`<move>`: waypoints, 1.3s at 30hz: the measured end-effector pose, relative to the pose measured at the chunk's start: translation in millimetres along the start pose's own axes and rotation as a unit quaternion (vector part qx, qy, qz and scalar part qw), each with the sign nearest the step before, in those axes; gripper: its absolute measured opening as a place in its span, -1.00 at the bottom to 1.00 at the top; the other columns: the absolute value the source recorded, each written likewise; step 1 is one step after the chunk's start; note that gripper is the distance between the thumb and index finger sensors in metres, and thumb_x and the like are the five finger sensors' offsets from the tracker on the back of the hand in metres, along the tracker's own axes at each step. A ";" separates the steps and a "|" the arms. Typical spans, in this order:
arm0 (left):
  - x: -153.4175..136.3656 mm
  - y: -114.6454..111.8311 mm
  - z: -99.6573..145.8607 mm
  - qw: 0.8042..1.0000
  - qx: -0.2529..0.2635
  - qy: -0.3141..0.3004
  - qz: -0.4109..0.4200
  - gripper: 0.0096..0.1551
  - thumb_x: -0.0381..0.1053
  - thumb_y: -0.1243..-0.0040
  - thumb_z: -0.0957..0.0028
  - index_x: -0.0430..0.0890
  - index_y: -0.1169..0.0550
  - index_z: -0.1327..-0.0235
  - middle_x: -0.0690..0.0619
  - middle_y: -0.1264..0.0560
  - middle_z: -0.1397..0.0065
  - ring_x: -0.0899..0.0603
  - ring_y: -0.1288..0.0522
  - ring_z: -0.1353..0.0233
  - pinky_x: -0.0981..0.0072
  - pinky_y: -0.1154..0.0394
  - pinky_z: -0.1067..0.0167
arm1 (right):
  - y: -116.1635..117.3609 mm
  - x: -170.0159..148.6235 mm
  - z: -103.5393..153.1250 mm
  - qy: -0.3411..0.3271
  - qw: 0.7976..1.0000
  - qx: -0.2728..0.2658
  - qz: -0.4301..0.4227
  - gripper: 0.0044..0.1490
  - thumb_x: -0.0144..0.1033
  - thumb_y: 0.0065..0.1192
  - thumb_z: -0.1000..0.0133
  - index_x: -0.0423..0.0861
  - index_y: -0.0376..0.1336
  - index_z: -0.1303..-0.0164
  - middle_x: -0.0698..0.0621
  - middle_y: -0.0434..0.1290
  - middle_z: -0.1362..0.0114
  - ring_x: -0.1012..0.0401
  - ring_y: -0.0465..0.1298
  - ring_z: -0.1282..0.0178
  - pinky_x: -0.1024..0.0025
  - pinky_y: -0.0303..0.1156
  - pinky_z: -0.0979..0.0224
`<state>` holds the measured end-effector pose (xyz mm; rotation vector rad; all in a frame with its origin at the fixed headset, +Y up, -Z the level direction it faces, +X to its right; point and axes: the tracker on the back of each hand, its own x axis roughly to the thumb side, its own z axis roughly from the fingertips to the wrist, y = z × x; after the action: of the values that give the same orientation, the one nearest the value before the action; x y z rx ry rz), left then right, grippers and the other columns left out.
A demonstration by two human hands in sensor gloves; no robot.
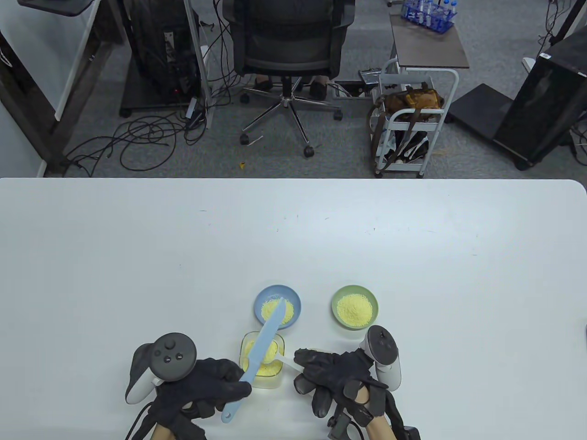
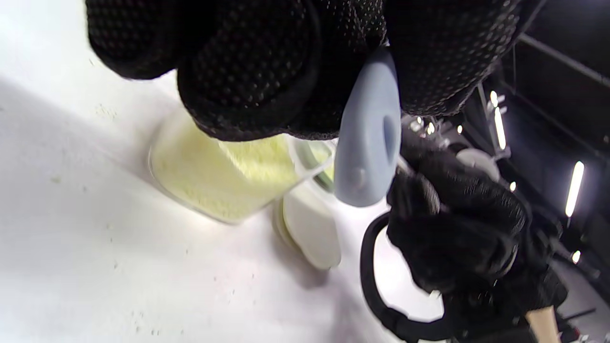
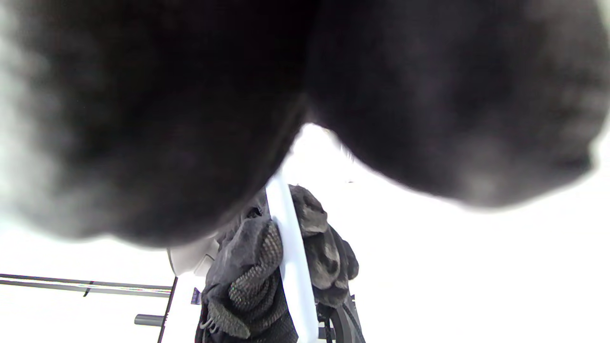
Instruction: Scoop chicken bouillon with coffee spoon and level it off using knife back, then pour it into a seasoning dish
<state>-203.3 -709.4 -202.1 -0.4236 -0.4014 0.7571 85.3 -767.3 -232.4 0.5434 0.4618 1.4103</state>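
Table view: both gloved hands work at the near edge of a white table (image 1: 137, 256), over a clear container (image 1: 262, 362) of yellow chicken bouillon (image 1: 266, 366).
Left hand: the left hand (image 1: 202, 389) has its fingers curled round the handle of a pale blue knife (image 1: 257, 355); the handle end juts out below the fist, while the blade runs up and away from the grip, crossing above the container and reaching over the blue dish (image 1: 278, 306).
Right hand: the right hand (image 1: 335, 376) pinches the handle of a white coffee spoon (image 1: 285, 361); the handle leads leftward from the fingertips toward the container, where the knife blade hides the bowl end, so its load cannot be told.
Dishes: the blue dish sits just beyond the container and holds yellow granules; a green dish (image 1: 354, 306), also holding granules, stands just beyond the right hand's grip.
Left wrist view: the knife's rounded handle end (image 2: 367, 143) pokes out from the closed fingers, the container (image 2: 214, 176) right beneath the fist.
Right wrist view: blurred glove fills most of the frame; past it, the left hand (image 3: 267, 267) is wrapped round the knife handle (image 3: 293, 257).
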 end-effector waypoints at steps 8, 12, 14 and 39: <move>-5.5 -7.9 -7.3 0.999 -0.001 0.039 -0.032 -0.49 0.15 -0.48 0.11 -0.24 -0.69 0.16 -0.11 -0.73 0.31 -0.07 -0.70 0.37 0.07 -0.55 0.17 | 1.4 2.6 2.7 -0.010 1.000 -0.002 0.001 -0.49 -0.56 0.16 -0.01 -0.53 0.14 -0.03 -0.45 0.53 0.23 0.38 0.72 0.65 0.39 0.72 0.60; -6.9 -5.9 -5.6 0.998 0.008 0.046 -0.037 -0.49 0.15 -0.48 0.12 -0.24 -0.69 0.17 -0.11 -0.73 0.31 -0.07 -0.70 0.37 0.07 -0.56 0.17 | 1.1 5.4 4.3 -0.016 1.000 -0.002 0.000 -0.49 -0.57 0.17 -0.01 -0.53 0.14 -0.03 -0.46 0.53 0.23 0.37 0.72 0.65 0.39 0.72 0.60; -7.9 -4.1 -4.4 0.998 0.015 0.052 -0.041 -0.49 0.15 -0.48 0.11 -0.23 -0.69 0.16 -0.11 -0.73 0.31 -0.07 -0.70 0.37 0.07 -0.56 0.17 | 0.8 6.6 5.2 -0.019 1.000 -0.004 0.002 -0.49 -0.57 0.17 -0.01 -0.53 0.14 -0.03 -0.46 0.53 0.23 0.37 0.72 0.66 0.39 0.72 0.60; -71.1 29.6 8.6 0.968 0.114 0.225 -0.008 -0.50 0.10 -0.42 0.07 -0.25 -0.66 0.08 -0.13 -0.72 0.23 -0.09 -0.71 0.30 0.04 -0.55 0.11 | 1.9 7.5 7.2 -0.019 1.000 -0.002 -0.004 -0.49 -0.56 0.17 -0.01 -0.52 0.15 -0.04 -0.46 0.53 0.22 0.36 0.72 0.65 0.38 0.71 0.60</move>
<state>-271.2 -739.7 -223.6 -0.3618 0.1076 0.6595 88.9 -760.3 -225.4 0.5630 0.4295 1.3902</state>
